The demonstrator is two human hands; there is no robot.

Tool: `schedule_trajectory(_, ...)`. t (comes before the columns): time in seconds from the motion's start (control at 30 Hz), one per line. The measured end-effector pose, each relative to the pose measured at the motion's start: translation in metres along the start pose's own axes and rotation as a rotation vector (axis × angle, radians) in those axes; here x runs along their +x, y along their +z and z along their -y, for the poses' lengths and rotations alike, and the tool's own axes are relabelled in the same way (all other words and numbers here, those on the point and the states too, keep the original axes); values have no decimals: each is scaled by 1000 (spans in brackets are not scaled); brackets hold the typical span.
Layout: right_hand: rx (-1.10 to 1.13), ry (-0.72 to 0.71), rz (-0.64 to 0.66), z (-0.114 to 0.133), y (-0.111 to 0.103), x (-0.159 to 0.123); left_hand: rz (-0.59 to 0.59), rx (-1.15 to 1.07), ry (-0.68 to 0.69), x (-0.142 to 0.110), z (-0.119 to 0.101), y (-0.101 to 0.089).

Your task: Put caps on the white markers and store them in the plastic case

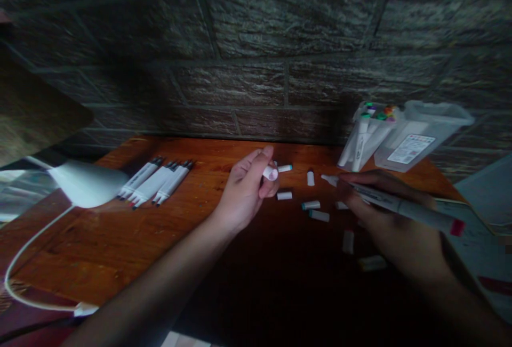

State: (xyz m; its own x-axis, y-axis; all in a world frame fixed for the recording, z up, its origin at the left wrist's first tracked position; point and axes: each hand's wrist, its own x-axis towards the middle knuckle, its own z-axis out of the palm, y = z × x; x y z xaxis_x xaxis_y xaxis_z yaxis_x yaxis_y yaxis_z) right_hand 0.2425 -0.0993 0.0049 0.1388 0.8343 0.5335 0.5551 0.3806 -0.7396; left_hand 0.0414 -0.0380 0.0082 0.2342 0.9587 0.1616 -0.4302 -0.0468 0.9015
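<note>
My left hand (250, 187) is lifted over the wooden table (120, 251), its fingers pinched on a small white marker cap (271, 173). My right hand (372, 200) grips a long white marker (400, 207) with a red end cap, its bare tip pointing left toward the cap. Several loose white caps (319, 215) lie on the table between and below the hands. A row of several capped white markers (156, 183) lies at the left.
A tilted clear plastic box (416, 139) with markers (362, 142) leans against the brick wall at the back right. A white desk lamp (86, 182) and its cord (24, 261) stand at the left. Paper (476, 240) lies at the right edge.
</note>
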Motion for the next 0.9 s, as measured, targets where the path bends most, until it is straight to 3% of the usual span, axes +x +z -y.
schedule_trajectory(0.23,13,78,-24,9,3,1,53,-33,-21,0,5,-1)
schedule_trajectory(0.43,62,211,-39,1,-1,4,40,-28,-18,0,6,-1)
schedule_trajectory(0.9,46,188,-36,4,0,6,52,100,26,1,9,-7)
